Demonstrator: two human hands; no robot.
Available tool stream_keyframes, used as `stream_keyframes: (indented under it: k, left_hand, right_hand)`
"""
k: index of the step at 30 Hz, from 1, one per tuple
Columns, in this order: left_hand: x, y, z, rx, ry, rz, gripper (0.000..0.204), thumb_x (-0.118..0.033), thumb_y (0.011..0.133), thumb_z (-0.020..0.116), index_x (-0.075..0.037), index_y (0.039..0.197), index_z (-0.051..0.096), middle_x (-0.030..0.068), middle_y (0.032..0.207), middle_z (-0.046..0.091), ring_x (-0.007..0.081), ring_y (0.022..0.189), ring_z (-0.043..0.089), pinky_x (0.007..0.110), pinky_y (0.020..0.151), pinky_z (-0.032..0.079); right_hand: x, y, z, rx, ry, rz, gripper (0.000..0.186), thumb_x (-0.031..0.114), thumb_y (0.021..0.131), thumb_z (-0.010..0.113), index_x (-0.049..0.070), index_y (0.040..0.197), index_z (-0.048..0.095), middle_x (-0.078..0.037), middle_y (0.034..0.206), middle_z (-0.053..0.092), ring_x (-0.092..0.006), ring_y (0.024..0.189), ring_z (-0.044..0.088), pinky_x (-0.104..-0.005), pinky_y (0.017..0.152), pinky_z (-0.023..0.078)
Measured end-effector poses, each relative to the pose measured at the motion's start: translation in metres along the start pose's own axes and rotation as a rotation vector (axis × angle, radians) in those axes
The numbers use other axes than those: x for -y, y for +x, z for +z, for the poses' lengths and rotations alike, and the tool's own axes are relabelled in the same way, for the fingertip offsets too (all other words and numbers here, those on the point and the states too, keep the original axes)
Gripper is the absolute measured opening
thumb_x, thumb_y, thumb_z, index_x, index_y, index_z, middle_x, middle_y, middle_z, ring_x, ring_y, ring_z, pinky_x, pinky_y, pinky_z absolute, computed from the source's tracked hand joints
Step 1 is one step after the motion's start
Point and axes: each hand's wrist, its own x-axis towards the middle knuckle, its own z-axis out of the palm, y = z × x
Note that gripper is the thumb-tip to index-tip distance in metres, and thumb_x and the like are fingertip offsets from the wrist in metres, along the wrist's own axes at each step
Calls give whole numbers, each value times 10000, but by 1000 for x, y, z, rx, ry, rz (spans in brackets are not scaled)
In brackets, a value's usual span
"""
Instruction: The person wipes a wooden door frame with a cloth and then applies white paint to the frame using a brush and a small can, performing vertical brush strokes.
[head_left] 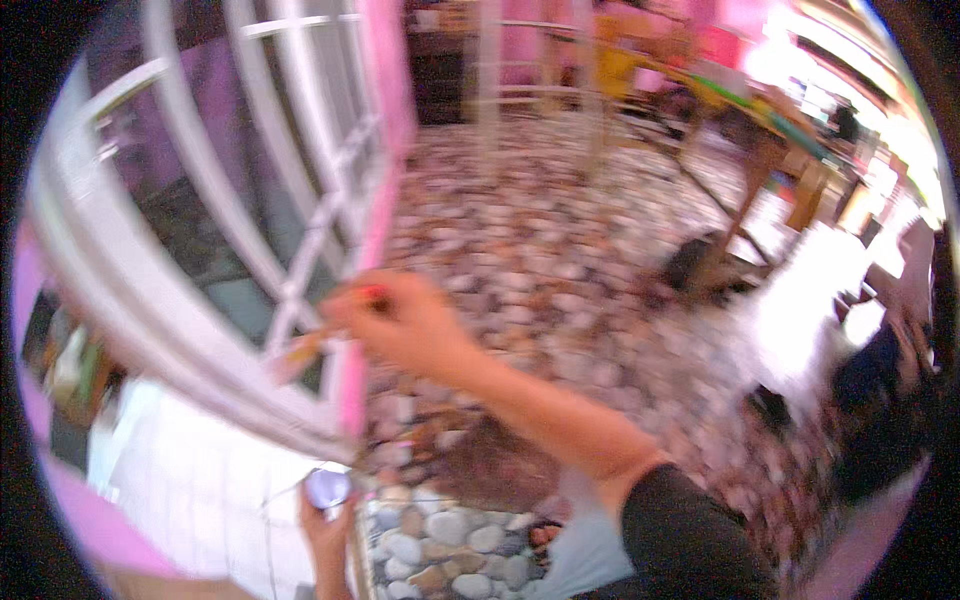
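Observation:
My right hand [400, 320] grips a small paintbrush [305, 350], a bit of red showing among its fingers, with the brush tip at the lower rail of a white barred window frame [170, 270]; motion blur hides whether it touches. Down at the bottom, my left hand [328, 545] holds a small round container [327, 486] with a pale lilac inside, beside a white tiled ledge [190, 470]. A pink edge [355, 390] runs along the frame's right side.
Pebble-patterned flooring [520, 230] spreads ahead and right. A wooden table [760, 140] with items on it stands at the upper right, near yellow objects and pale upright posts [490, 90] before a pink wall. Dark, unclear shapes [870, 390] lie at the right edge.

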Motion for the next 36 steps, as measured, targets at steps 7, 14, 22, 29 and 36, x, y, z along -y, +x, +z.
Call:
stream_keyframes:
  k: [7, 14, 22, 29, 36]
  left_hand:
    - [-16, -5, -15, 105, 14, 100, 599, -104, 823, 872, -10, 1318, 550, 75, 1207, 648, 174, 1131, 630, 337, 1014, 493]
    - [-23, -17, -11, 96, -55, 91, 651, -175, 811, 900, -27, 1333, 542, 74, 1234, 647, 168, 1174, 618, 340, 1050, 476]
    - [-27, -11, -10, 102, -69, 29, 685, -219, 815, 904, -18, 1348, 525, 94, 1253, 648, 180, 1198, 615, 341, 1070, 470]
    - [-34, -16, -13, 95, -30, -8, 699, -264, 816, 902, -27, 1363, 535, 82, 1246, 648, 173, 1213, 600, 339, 1072, 456]
    - [-21, -17, -21, 63, -14, 11, 716, -310, 814, 901, -14, 1360, 545, 88, 1233, 649, 188, 1212, 595, 342, 1069, 448]
  right_hand:
    - [2, -13, 22, -14, 151, 103, 241, 255, 995, 697, 17, 999, 732, 9, 737, 656, -60, 623, 588, -244, 566, 500]
    - [5, -23, 25, 36, 157, 133, 251, 220, 986, 722, -27, 1025, 708, -13, 786, 660, -82, 639, 612, -241, 562, 497]
    - [5, -23, 29, 80, 148, 135, 245, 214, 1006, 700, -29, 1035, 696, -22, 791, 662, -84, 646, 613, -245, 571, 497]
    - [6, -29, 32, 116, 151, 154, 266, 238, 1026, 674, -27, 1057, 683, -43, 838, 689, -99, 718, 642, -252, 596, 515]
    - [4, -37, 41, 88, 223, 141, 252, 205, 1036, 655, -43, 1081, 666, -63, 861, 690, -114, 723, 648, -266, 607, 525]
